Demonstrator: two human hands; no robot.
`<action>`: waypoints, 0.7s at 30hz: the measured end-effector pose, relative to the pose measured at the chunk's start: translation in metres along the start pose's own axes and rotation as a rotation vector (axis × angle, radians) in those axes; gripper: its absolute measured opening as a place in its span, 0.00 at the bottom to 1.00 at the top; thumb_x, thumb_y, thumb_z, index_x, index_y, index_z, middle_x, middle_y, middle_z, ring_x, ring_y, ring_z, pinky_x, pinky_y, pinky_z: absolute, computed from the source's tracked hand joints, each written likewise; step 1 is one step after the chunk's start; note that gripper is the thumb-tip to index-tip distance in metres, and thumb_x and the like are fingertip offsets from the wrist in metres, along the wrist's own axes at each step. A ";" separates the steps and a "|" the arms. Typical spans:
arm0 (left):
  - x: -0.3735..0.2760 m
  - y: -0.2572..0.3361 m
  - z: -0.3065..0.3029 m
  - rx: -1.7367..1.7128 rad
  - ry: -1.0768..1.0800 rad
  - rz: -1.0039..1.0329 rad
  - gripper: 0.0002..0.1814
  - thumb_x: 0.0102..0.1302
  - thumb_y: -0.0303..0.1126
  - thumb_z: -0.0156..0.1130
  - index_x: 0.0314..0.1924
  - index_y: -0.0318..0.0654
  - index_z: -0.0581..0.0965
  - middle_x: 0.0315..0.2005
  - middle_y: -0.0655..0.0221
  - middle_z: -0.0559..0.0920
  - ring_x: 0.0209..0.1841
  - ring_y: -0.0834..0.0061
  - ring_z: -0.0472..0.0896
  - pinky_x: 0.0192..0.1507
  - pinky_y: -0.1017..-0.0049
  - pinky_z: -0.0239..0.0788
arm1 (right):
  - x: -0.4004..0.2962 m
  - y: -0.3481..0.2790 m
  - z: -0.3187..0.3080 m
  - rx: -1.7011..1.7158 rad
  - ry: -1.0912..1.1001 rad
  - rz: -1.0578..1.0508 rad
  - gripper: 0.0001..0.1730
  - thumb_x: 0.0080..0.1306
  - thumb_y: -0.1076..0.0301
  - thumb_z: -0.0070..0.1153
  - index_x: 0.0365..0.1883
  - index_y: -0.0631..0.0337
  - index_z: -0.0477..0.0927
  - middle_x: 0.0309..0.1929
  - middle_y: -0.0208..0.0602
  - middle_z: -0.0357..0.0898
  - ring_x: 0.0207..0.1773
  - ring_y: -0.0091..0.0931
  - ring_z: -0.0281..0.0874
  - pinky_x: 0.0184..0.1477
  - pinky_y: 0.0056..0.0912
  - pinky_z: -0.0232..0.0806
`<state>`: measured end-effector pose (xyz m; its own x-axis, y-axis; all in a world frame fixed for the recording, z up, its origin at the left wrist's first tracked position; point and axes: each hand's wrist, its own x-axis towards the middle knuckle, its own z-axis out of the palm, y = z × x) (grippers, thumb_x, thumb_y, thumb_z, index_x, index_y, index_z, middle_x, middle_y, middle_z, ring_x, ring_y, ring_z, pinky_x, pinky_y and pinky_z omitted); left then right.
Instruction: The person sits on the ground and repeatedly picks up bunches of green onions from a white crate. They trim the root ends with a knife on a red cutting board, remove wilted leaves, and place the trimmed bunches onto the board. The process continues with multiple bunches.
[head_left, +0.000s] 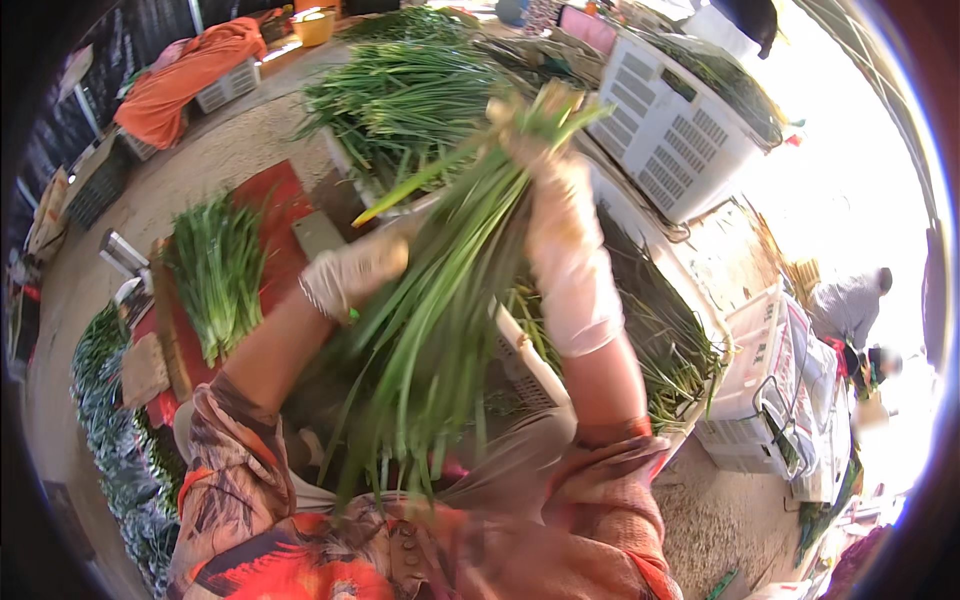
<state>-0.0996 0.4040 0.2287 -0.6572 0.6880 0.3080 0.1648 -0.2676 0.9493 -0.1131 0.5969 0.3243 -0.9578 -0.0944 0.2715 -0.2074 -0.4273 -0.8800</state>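
Observation:
My right hand (551, 165), in a pale glove, grips the root end of a large bunch of long green leafy stalks (442, 300), like garlic chives or scallions. The bunch hangs root end up, its leaves trailing towards my lap and blurred by motion. My left hand (367, 266), also gloved, is at the left side of the leaves; blur hides whether its fingers hold any. To the left, a smaller bunch of green stalks (217, 277) lies on a red board (274, 195), near a grey flat object (317, 234). Beyond my hands is a heap of green stalks (405, 97).
A white plastic crate (667, 127) stands at the upper right, and a bin with darker stalks (645, 315) is at my right. Further right are bagged white crates (765, 390) and crouching people (847, 307). Bundled greens (127, 450) line the lower left. An orange cloth (187, 75) covers crates.

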 end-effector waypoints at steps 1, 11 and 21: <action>-0.034 -0.025 0.002 -0.055 -0.022 -0.121 0.53 0.55 0.65 0.59 0.68 0.34 0.55 0.67 0.62 0.59 0.68 0.71 0.56 0.68 0.68 0.46 | -0.017 0.025 0.007 0.203 -0.067 0.101 0.31 0.48 0.58 0.71 0.50 0.60 0.78 0.38 0.36 0.81 0.42 0.28 0.77 0.47 0.33 0.70; -0.225 -0.040 0.100 -0.538 0.608 -0.579 0.37 0.47 0.20 0.68 0.61 0.40 0.70 0.36 0.69 0.81 0.34 0.74 0.81 0.39 0.74 0.75 | -0.130 0.157 0.047 -0.152 -0.236 0.338 0.25 0.66 0.57 0.58 0.54 0.67 0.74 0.45 0.31 0.77 0.46 0.22 0.72 0.54 0.26 0.62; -0.267 -0.055 0.115 -0.710 0.472 -0.371 0.35 0.48 0.33 0.73 0.57 0.32 0.71 0.47 0.61 0.80 0.44 0.72 0.79 0.51 0.73 0.70 | -0.159 0.164 0.019 -0.465 -0.224 0.389 0.25 0.72 0.52 0.45 0.43 0.69 0.78 0.32 0.34 0.78 0.33 0.21 0.73 0.40 0.26 0.67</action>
<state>0.1512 0.3126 0.1018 -0.8346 0.5081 -0.2127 -0.5021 -0.5429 0.6732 0.0093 0.5243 0.1441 -0.9261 -0.3705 -0.0711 0.0339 0.1058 -0.9938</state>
